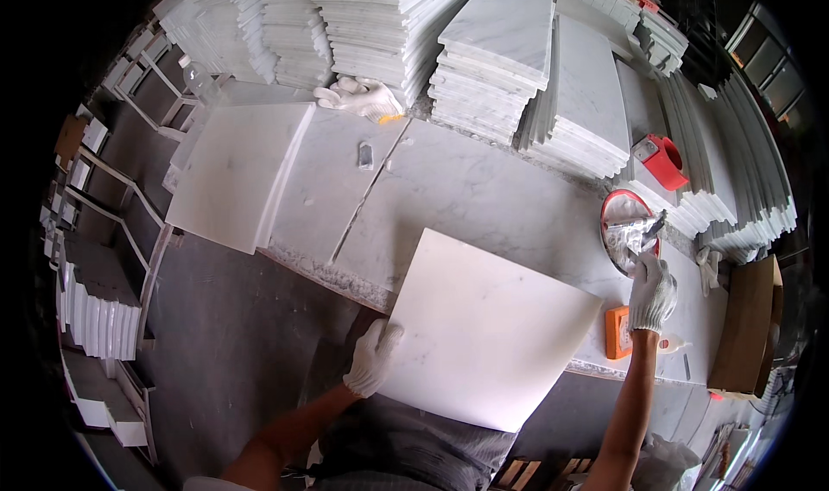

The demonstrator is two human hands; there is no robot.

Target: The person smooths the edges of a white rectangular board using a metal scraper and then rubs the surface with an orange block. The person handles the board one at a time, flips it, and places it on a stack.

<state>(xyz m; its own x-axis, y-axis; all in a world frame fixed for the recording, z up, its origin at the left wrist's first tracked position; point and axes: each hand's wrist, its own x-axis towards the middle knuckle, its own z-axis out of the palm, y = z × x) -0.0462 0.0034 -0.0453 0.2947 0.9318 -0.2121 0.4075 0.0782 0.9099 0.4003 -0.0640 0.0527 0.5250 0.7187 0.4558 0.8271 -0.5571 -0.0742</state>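
Observation:
My left hand (374, 358), in a white knit glove, grips the left edge of a square white marble tile (492, 327). The tile lies partly over the front edge of the stone worktop (484, 176) and reaches back over my lap. On the right, my gloved right hand (652, 294) is closed at the near rim of a red-rimmed bowl (606, 212) of white paste. What its fingers hold is hidden. A dark-handled spreading tool (656, 227) rests in the bowl. Beside that wrist sits an orange block-shaped thing (618, 333), with a small white bottle (671, 343) close by.
Tall stacks of marble tiles (492, 50) line the back. More tiles (242, 167) lie at the left, near a glove (358, 98) and a clear bottle (197, 78). A red tape roll (663, 163) rests at the right, a cardboard box (744, 327) below it.

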